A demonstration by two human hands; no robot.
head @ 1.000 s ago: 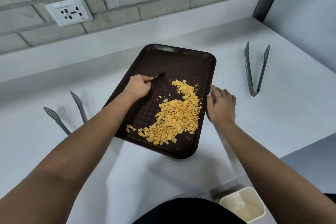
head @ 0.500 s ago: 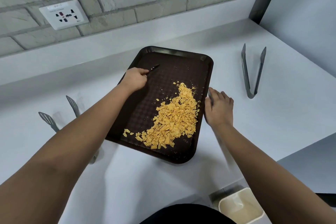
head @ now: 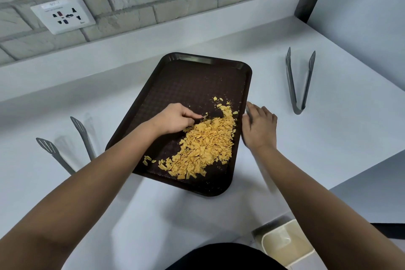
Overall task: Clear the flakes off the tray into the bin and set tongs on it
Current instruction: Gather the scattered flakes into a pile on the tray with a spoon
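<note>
A dark brown tray (head: pixel 192 85) lies on the white counter with a heap of yellow flakes (head: pixel 206 147) on its near right part. My left hand (head: pixel 173 118) pinches a small black brush (head: pixel 215 114), whose tip is in the far end of the heap. Just outside the tray, my right hand (head: pixel 259 126) rests with straight fingers against the right rim. One pair of grey tongs (head: pixel 299 85) lies to the right of the tray; a second pair of grey tongs (head: pixel 65 149) lies to the left, partly hidden by my left forearm. A cream bin (head: pixel 282 245) stands below the counter edge at the lower right.
A brick wall with a white socket (head: pixel 62 14) and a raised white ledge close off the back. A grey wall panel stands at the right. The counter's front edge cuts in diagonally at the lower right, above the bin.
My left hand has moved the brush from the tray's far left part down and right into the flake heap. The right hand stays at the tray's right rim.
</note>
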